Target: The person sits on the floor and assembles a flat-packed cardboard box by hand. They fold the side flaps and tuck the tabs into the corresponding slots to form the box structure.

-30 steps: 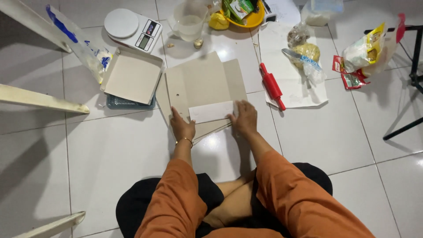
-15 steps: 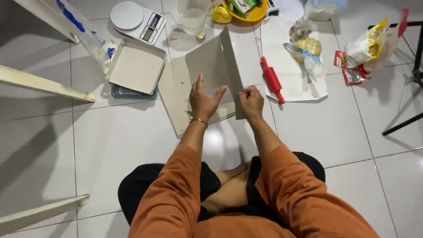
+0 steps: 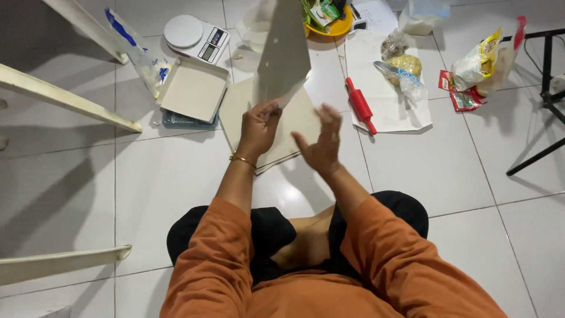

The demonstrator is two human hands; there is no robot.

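I sit cross-legged on a white tiled floor in orange sleeves. My left hand (image 3: 258, 126) grips the lower edge of a flat grey cardboard sheet (image 3: 284, 50) and holds it upright in the air. My right hand (image 3: 321, 140) is open just right of that sheet, fingers spread, touching nothing that I can see. More flat cardboard (image 3: 238, 109) lies on the floor under both hands. A folded shallow cardboard box (image 3: 194, 90) rests to the left of it.
A white kitchen scale (image 3: 196, 36) sits at the back left. A red rolling pin (image 3: 359, 105) lies on white paper (image 3: 393, 112) with bagged dough. A yellow bowl (image 3: 329, 23), snack bags (image 3: 482, 65), a black stand (image 3: 547, 88) and white chair legs (image 3: 65, 97) surround me.
The cardboard sheet went from flat on the floor to lifted upright. My left hand has raised it higher, and my right hand has let go of it and opened.
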